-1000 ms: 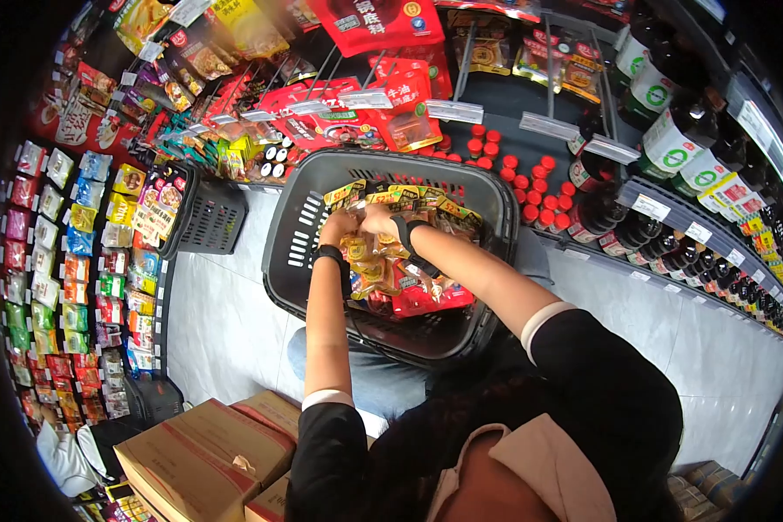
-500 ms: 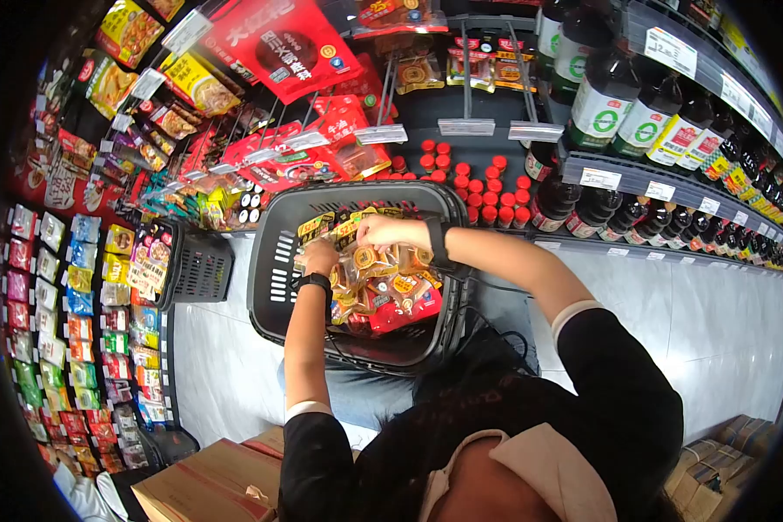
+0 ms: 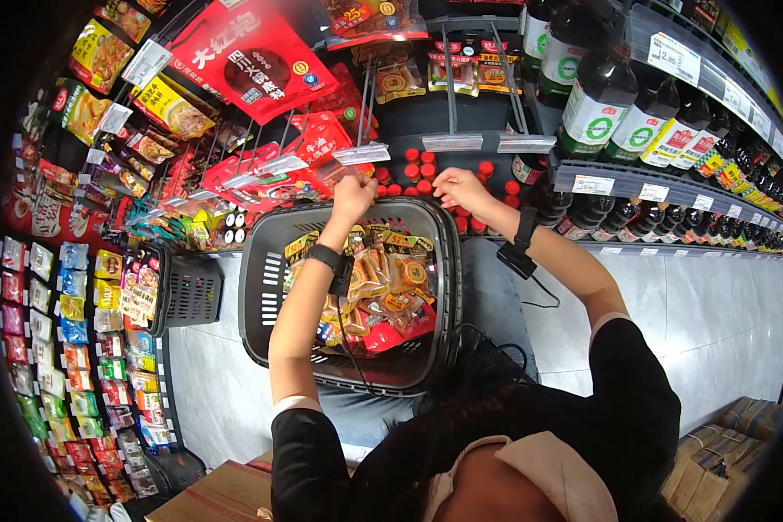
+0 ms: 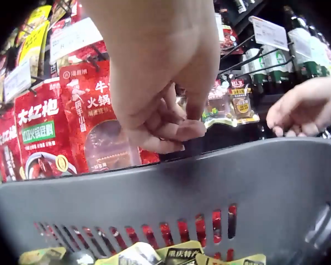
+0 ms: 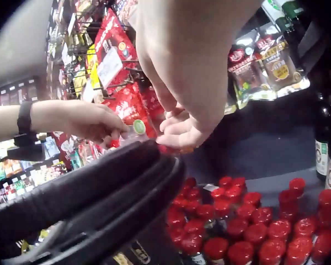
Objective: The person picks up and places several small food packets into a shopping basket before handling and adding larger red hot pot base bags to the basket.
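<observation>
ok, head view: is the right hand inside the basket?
No, the right hand is outside the basket, seen against the red-capped bottles beyond its far rim.

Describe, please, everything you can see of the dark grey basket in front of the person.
The basket looks like rigid plastic, with rounded corners, a thick rim and rows of narrow slots through its walls. It sits with its open side up, close to the shelves. Packets, some clear, one red, lie inside it. What supports it is hidden.

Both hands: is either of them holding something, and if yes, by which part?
Nothing shows in the grip of the right hand. Whether the left hand, with its curled fingers, pinches something cannot be told.
</observation>
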Tool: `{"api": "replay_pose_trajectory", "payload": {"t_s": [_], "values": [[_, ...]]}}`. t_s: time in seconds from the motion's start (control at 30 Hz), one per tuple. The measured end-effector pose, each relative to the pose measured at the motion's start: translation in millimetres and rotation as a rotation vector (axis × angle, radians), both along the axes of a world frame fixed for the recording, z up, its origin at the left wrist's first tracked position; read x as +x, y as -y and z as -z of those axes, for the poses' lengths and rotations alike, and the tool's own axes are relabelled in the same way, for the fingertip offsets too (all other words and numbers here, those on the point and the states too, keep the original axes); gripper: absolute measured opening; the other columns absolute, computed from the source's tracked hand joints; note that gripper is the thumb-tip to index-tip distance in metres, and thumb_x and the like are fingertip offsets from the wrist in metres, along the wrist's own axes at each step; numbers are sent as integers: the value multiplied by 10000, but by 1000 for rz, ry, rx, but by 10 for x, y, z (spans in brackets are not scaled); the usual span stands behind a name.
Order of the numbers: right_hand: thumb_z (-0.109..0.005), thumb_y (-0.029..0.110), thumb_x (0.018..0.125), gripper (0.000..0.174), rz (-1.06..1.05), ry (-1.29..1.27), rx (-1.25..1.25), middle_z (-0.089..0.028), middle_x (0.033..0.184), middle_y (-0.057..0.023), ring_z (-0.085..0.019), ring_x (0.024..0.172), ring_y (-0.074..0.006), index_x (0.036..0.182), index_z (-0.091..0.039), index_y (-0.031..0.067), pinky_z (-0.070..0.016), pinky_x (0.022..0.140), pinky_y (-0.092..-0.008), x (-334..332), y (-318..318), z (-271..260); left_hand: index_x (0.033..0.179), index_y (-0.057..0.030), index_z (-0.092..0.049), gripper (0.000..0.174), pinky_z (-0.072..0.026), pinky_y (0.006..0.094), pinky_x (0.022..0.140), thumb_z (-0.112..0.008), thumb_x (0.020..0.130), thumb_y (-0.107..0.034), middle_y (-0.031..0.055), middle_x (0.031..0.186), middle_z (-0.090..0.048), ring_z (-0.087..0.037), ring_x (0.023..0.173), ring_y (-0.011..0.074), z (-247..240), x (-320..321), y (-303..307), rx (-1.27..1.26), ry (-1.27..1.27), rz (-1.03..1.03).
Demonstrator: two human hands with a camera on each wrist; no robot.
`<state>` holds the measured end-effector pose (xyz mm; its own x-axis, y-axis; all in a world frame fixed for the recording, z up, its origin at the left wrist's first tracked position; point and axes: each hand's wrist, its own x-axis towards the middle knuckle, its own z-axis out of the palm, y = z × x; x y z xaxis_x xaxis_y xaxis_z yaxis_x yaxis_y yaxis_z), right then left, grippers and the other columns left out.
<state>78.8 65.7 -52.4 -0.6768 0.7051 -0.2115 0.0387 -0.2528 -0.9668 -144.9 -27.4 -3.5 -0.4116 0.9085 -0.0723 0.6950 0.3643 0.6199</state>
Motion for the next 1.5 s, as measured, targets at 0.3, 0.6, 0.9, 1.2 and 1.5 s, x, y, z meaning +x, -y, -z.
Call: {"api": "replay_pose_trajectory", "payload": {"t_s": [0.3, 0.6, 0.9, 1.2, 1.5], "values": [[-494, 110, 831, 119, 57, 5, 82, -585, 810, -59, -538, 625, -105, 916, -546, 44, -486, 570, -227, -448, -742, 390, 898, 13, -554, 178, -470, 282, 628, -566, 805, -139, 57, 728, -573, -568, 684, 142, 393, -495, -956, 326, 568, 123], [-531, 93, 774, 297, 442, -47, 235, -558, 935, -82, -542, 726, -142, 1061, -479, 39, -497, 534, -269, -1226, -1480, 247, 1170, 17, -401, 394, -431, 281, 743, -532, 840, -156, 114, 988, -544, -527, 880, 165, 265, -564, -1417, 355, 338, 22], [-746, 280, 667, 714, 623, 51, 499, -494, 1069, -201, -500, 983, -257, 1179, -354, -25, -409, 826, -314, -1571, -2071, 267, 1309, 22, -216, 572, -344, 298, 947, -513, 836, -102, 227, 1327, -314, -341, 1226, 281, 214, -868, -1860, 308, 418, 54], [-790, 242, 626, 633, 380, -153, 299, -540, 944, -121, -535, 877, -176, 1061, -416, -25, -441, 757, -269, -1566, -2046, -32, 1359, -98, -169, 638, -418, 318, 822, -514, 823, -132, 113, 1388, -264, -313, 1238, 228, 488, -1151, -2173, 302, 689, -25], [-693, 109, 695, 338, 189, -157, 373, -607, 918, -65, -573, 810, -129, 986, -562, -3, -457, 707, -253, -1705, -2154, -87, 1311, -40, -211, 674, -446, 251, 783, -593, 760, -119, 72, 1187, -427, -463, 1023, 161, 198, -673, -2076, 344, 894, 44]]}}
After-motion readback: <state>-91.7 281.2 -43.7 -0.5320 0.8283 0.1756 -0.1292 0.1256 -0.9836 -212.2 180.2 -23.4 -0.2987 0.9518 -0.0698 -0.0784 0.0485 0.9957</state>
